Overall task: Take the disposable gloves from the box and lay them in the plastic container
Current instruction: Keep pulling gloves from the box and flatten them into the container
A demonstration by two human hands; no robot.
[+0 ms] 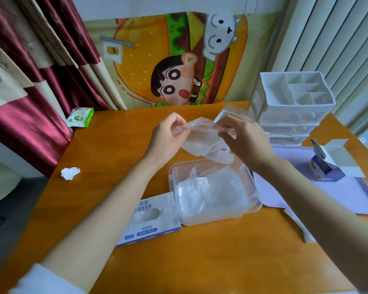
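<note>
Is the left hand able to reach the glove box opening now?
Likely yes, once freed: the glove box lies by the plastic container, its opening upward and uncovered. For now the left hand pinches a glove together with the right hand.

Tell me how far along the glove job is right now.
Done: a pile of gloves lies in the container. In hand: the left hand and right hand pinch one glove, spread between them above the container. Left: lay that glove in, then take the rest; the box shows more plastic through its opening, so it does not look empty.
</note>
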